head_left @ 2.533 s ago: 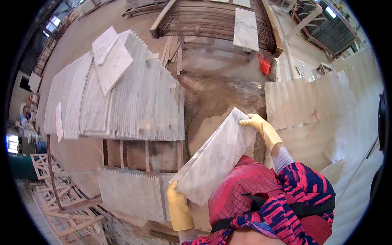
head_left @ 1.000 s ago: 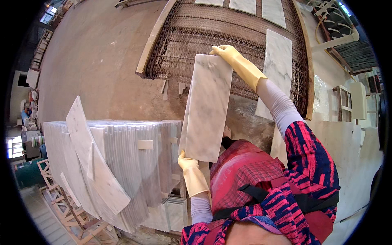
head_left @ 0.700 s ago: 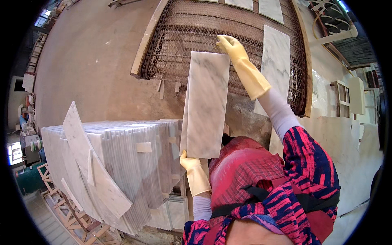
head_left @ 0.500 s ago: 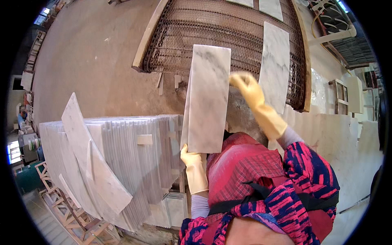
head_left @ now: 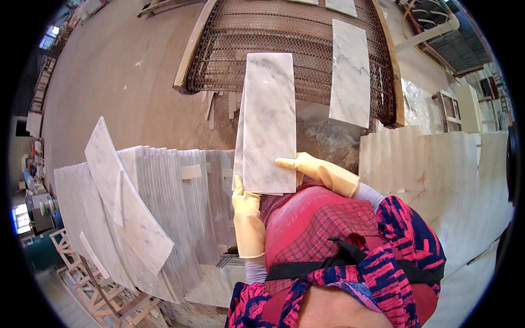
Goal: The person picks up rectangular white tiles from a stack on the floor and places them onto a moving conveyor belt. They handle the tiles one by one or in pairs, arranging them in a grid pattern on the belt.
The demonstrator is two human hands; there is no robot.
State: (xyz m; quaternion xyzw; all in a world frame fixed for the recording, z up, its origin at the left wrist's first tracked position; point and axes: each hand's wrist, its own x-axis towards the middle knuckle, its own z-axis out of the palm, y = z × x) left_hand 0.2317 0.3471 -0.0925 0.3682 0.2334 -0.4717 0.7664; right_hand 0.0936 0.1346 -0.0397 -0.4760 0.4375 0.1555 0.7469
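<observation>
Two long white marble tiles [head_left: 268,115] with grey veins lie one over the other in front of my body, their edges slightly offset. My left hand [head_left: 245,202], in a yellow rubber glove, grips their lower left corner, thumb on the edge. My right hand [head_left: 309,168], gloved alike, holds their right edge near the bottom, thumb lying on the top face and the other fingers hidden beneath. Beyond them, another marble tile [head_left: 350,74] rests on the right part of a mesh conveyor belt [head_left: 262,33] and sticks out past its near end.
To the left stands a long row of upright stone slabs [head_left: 164,202], with loose slabs [head_left: 126,197] leaning across its left end. Stacked pale sheets [head_left: 432,169] fill the right side. A wooden frame [head_left: 449,109] stands behind them. Broken strips [head_left: 210,109] lie on the floor by the conveyor.
My right hand has come down from beside the tiles' upper right edge to grip their lower right edge. The tile on the belt appears farther left and higher as the view shifts.
</observation>
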